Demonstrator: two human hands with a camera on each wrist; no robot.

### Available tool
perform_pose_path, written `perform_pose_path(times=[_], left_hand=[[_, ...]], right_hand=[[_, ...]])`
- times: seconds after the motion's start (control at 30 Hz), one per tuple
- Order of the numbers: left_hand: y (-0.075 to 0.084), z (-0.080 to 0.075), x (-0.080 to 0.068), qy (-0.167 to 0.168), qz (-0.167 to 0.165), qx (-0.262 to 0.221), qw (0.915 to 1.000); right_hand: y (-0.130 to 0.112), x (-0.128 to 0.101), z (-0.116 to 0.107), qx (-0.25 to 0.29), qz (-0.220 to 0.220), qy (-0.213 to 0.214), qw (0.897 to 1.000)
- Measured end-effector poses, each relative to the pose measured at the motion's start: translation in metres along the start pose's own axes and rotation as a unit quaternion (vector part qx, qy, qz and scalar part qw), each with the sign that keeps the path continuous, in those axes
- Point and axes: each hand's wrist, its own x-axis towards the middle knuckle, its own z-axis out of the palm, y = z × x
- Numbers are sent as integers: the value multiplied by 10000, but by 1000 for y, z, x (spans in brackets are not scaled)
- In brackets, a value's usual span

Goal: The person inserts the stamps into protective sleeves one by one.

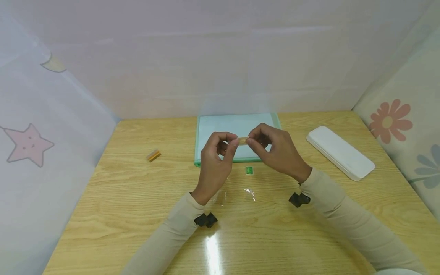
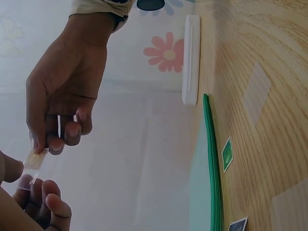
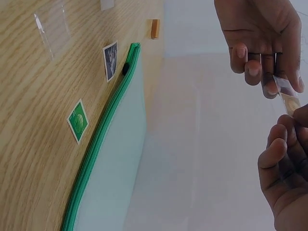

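Observation:
Both hands are raised above the table over the near edge of a pale green zip pouch (image 1: 237, 126). Between them they hold a small tan stamp in a clear sleeve (image 1: 243, 141). My left hand (image 1: 233, 143) pinches its left end with thumb and fingertips. My right hand (image 1: 250, 140) pinches the right end. In the left wrist view the tan stamp (image 2: 34, 159) runs from the right hand (image 2: 48, 143) above to the left hand (image 2: 21, 179) below. The right wrist view shows the stamp (image 3: 290, 102) between the left hand (image 3: 279, 87) and the right hand (image 3: 291, 126).
A green stamp (image 1: 249, 170) lies on the wooden table just in front of the pouch, with a dark picture stamp (image 3: 110, 60) near it. Clear sleeves (image 1: 249, 193) lie closer to me. A small orange block (image 1: 153, 155) sits left; a white oblong case (image 1: 340, 152) sits right.

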Motion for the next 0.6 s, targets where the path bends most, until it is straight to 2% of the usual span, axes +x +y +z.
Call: perform_pose_path(times=[0.17,0.5,0.6], left_hand=[[-6,-1,0,-36,59,47,10000],[-4,-1,-1,-24,85,255,9996],[-4,-1,-1,-86,83,269,9996]], right_hand=[[1,1,-4,-127,-70,-17,9999],[2,2,-5,-32,-51,109,9999],[-6,3,-5,-24,-66,167,9998]])
